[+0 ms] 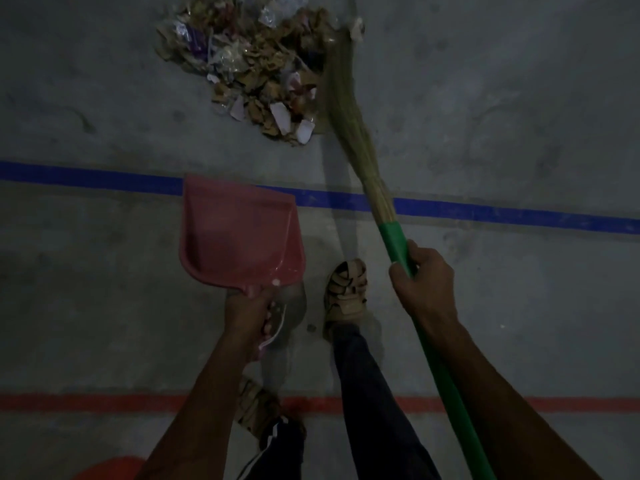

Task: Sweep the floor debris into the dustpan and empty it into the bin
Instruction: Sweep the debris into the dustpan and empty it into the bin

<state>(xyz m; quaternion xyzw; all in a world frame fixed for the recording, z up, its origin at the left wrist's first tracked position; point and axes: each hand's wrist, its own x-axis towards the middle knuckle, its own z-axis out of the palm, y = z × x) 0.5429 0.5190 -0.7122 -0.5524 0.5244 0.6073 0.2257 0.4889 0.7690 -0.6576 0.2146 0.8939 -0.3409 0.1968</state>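
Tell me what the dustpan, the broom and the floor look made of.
Dustpan: smooth pink moulded plastic, by its even colour and rounded rim.
Broom: bundled dry grass or straw-like bristles, fibrous and tan; the green handle looks plastic or plastic-wrapped, hard to say which.
Floor: grey, mottled, matt, likely concrete with painted lines.

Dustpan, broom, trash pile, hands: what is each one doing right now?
Dustpan: empty, held by its handle.
Broom: bristles beside the trash pile, handle gripped.
Trash pile: heaped on the floor, not in the dustpan.
Left hand: grips the dustpan handle.
Right hand: grips the broom's green handle.
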